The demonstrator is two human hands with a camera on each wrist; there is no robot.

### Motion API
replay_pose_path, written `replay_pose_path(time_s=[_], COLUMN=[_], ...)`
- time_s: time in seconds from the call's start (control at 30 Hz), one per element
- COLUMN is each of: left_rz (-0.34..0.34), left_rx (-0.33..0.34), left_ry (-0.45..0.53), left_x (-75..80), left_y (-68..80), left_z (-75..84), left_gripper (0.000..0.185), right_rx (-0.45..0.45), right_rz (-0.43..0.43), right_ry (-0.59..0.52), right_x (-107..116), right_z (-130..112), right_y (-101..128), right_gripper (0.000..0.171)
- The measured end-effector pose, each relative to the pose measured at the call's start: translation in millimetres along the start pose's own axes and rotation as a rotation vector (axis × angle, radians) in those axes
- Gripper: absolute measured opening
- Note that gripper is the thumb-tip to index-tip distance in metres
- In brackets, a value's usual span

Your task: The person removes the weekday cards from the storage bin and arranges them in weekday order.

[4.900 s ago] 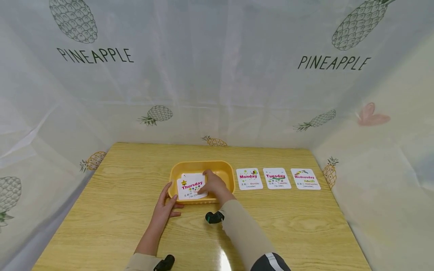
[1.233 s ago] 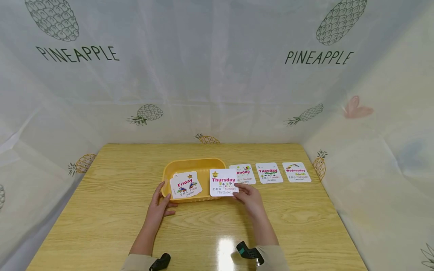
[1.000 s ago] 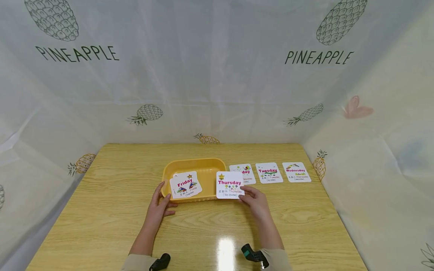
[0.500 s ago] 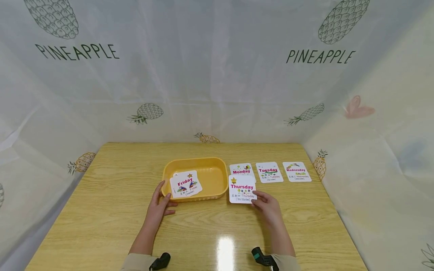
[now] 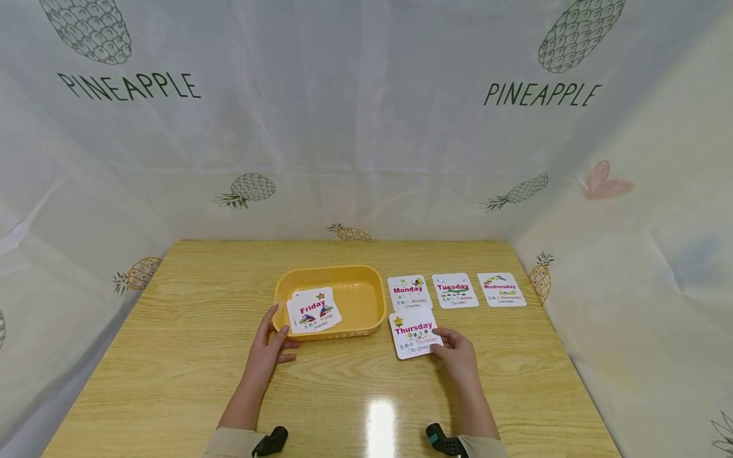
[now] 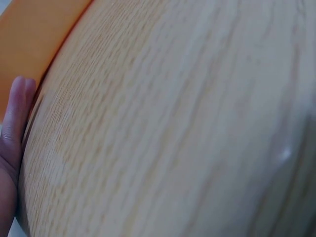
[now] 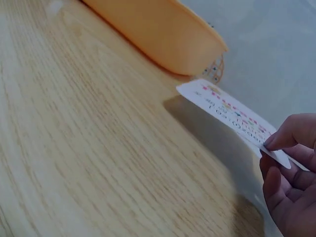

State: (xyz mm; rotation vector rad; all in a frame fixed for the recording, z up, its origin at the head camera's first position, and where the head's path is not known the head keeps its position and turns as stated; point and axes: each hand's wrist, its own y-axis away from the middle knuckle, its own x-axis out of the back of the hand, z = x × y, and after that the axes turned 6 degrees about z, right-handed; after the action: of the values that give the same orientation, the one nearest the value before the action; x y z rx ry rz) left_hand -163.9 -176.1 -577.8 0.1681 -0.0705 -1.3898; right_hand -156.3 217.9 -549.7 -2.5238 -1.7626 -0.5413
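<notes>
The left hand (image 5: 265,353) rests on the bench (image 5: 172,356) with relaxed fingers against the near-left corner of the yellow tray (image 5: 366,315), holding nothing. Just beyond its fingertips, inside the tray, lies the Friday card (image 5: 313,311) on top of other cards. To the right, the right hand (image 5: 458,353) pinches the Thursday card (image 5: 415,334) by its near-right corner — thumb on top, fingers beneath — and the right wrist view shows the card tilted, lifted off the wood above its own shadow. The card sits just left of and beyond that hand, beside the tray's right wall. Farther beyond the right hand lies a row — Monday card (image 5: 409,292), Tuesday card (image 5: 455,291), Wednesday card (image 5: 501,289).
</notes>
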Motion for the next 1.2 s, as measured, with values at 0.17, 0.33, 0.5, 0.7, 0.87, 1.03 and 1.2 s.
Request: replay_pose_path(time_s=[0.17, 0.33, 0.5, 0.7, 0.87, 1.03, 1.2], left_rz=[0.003, 0.01, 0.011, 0.012, 0.014, 0.007, 0.001], left_rx=[0.007, 0.0, 0.015, 0.012, -0.005, 0.01, 0.019], left_ry=[0.003, -0.007, -0.007, -0.008, -0.007, -0.002, 0.001], left_x=[-0.3, -0.7, 0.1, -0.8, -1.4, -1.5, -2.5], left_y=[0.8, 0.2, 1.0, 1.8, 1.8, 2.5, 3.7], left_z=[1.0, 0.3, 1.1, 2.0, 2.7, 4.3, 6.4], left_gripper=[0.061, 0.06, 0.06, 0.06, 0.059, 0.059, 0.06], right_rx=[0.02, 0.042, 0.075, 0.055, 0.078, 0.107, 0.125], right_rz=[0.015, 0.033, 0.036, 0.032, 0.011, 0.009, 0.009], right_ry=[0.054, 0.105, 0.14, 0.251, 0.322, 0.364, 0.428], right_x=[1.0, 3.2, 2.7, 0.8, -1.7, -4.8, -6.4], right_z=[3.8, 8.6, 10.1, 6.6, 6.3, 6.7, 3.0], right_y=[0.8, -0.2, -1.7, -1.7, -3.7, -5.4, -2.9], right_gripper=[0.034, 0.037, 0.048, 0.06, 0.069, 0.075, 0.076])
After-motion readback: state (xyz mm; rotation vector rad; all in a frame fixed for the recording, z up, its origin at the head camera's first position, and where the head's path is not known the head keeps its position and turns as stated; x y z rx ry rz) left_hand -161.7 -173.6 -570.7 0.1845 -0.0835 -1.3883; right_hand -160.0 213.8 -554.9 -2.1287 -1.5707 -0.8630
